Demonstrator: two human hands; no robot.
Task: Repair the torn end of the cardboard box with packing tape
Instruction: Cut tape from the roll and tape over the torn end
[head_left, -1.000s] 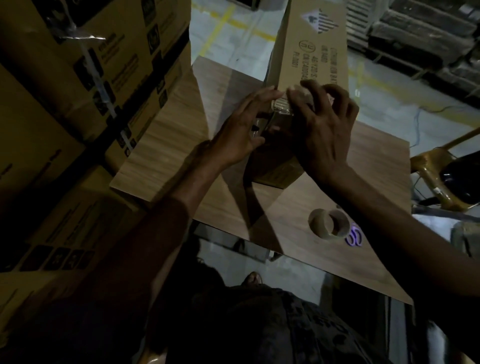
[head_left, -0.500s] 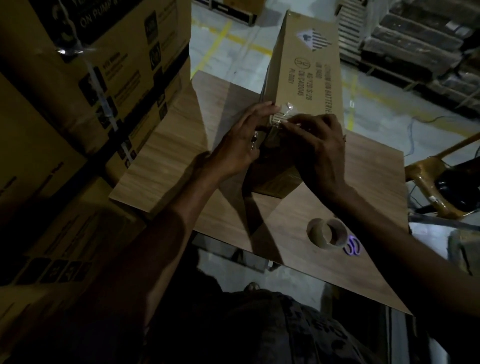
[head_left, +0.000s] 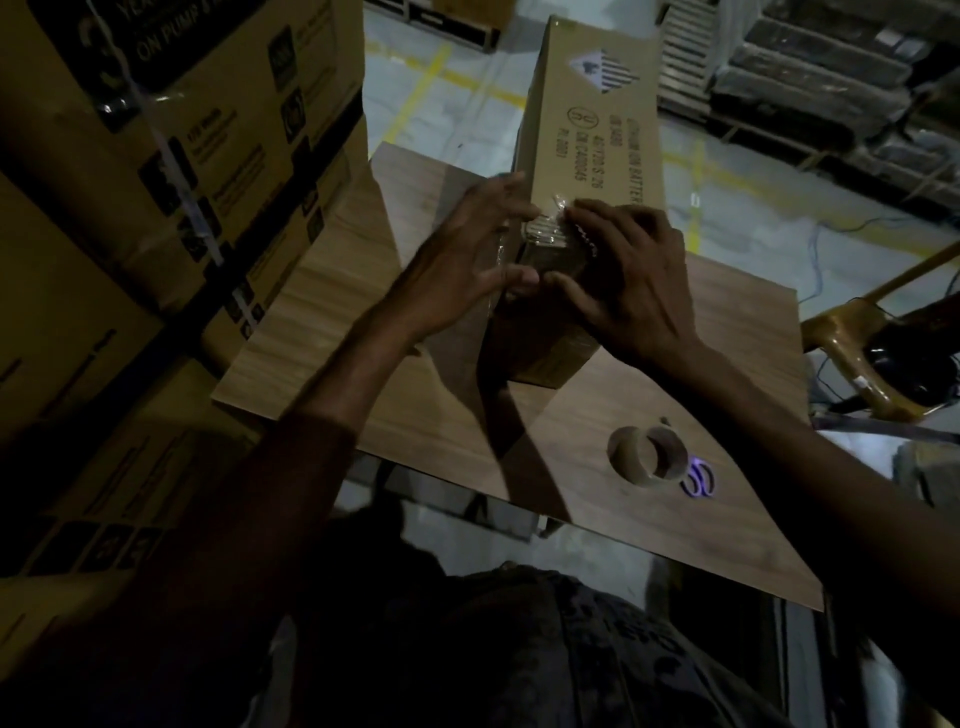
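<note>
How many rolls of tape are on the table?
1. The tape roll lies near the table's near edge, beside the scissors. Others may be hidden behind the box.

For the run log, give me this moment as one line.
stage: pressing tape | left hand: on box end | right hand: smoothing clear tape | tape roll: idle on table

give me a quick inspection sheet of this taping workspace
surface: wood-grain board, dimly lit
job's things: cardboard box lying on the board, clear tape strip wrinkled over its near top edge; tape roll on the board near the front
clutter: purple scissors beside the roll
hands: left hand and right hand pressing on the taped box end
cables: blue cable on the floor
surroundings: stacked cartons at left, yellow chair at right, pallets behind
</note>
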